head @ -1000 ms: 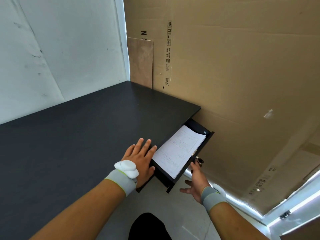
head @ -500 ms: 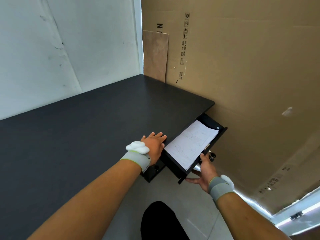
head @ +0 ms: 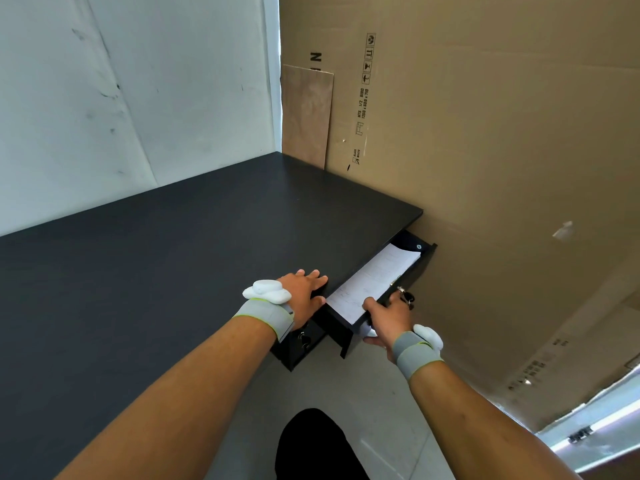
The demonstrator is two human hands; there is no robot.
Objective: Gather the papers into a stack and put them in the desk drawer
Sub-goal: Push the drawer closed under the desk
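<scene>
A white stack of papers [head: 375, 278] lies flat inside the black desk drawer [head: 412, 275], which stands partly out from under the right end of the black desk [head: 173, 258]. My right hand [head: 388, 315] grips the drawer's front panel, thumb over its top edge and fingers below. My left hand [head: 304, 294] rests palm down on the desk's front edge just left of the drawer, fingers together, holding nothing.
A key with a ring [head: 405, 296] hangs from the drawer's lock by my right hand. A second closed drawer front [head: 301, 341] sits below my left wrist. Cardboard sheets [head: 485, 133] line the wall right of the desk, with a plywood board [head: 306, 112] at the corner.
The drawer has slid further in, so less of the papers shows. My right hand rose from below onto the drawer front. My left hand's fingers drew together at the desk edge.
</scene>
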